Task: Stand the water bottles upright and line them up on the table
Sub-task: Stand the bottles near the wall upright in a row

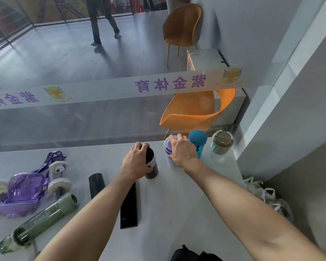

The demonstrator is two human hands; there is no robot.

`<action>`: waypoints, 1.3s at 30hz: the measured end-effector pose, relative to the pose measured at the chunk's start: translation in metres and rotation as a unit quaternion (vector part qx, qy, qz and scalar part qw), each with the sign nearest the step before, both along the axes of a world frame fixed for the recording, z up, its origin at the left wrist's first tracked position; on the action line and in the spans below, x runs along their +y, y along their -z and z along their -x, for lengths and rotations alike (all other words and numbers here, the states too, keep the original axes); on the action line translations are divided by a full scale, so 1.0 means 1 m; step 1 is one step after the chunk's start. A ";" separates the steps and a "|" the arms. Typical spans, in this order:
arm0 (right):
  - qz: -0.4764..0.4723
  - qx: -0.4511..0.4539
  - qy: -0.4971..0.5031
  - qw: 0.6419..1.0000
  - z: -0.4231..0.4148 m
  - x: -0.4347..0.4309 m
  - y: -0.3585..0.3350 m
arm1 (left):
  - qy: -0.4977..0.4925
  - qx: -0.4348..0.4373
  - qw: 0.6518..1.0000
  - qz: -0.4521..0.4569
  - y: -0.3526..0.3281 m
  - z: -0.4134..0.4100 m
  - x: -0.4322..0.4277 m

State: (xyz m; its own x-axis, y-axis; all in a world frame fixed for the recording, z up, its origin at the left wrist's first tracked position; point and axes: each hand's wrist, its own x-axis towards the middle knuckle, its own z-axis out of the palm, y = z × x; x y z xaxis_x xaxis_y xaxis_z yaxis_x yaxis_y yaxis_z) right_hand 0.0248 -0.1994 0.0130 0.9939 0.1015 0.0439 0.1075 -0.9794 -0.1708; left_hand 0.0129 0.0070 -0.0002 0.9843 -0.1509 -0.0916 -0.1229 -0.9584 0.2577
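Observation:
My left hand (136, 160) grips a dark bottle with a pale band (152, 166), standing upright mid-table. My right hand (183, 150) wraps a clear bottle with blue rings (167, 147), upright at the far edge. To its right stand a blue-lidded bottle (198, 141) and a pale green cup with a grey lid (221, 143). Lying flat are a tall black bottle (128, 208), a short black bottle (96, 185), a green "XINGZI" bottle (41, 217), a purple bottle with a strap (24, 191) and a white-capped clear bottle (58, 178).
The white table (177, 213) ends at a glass wall just behind the standing bottles. A dark bag (192, 254) sits at the near edge. White bags (267, 196) lie on the floor to the right. An orange chair (194, 112) stands beyond the glass.

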 end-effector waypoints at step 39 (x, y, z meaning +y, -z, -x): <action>0.024 0.261 0.016 0.965 0.069 0.033 0.037 | -0.037 0.019 0.998 -0.043 -0.010 -0.009 0.061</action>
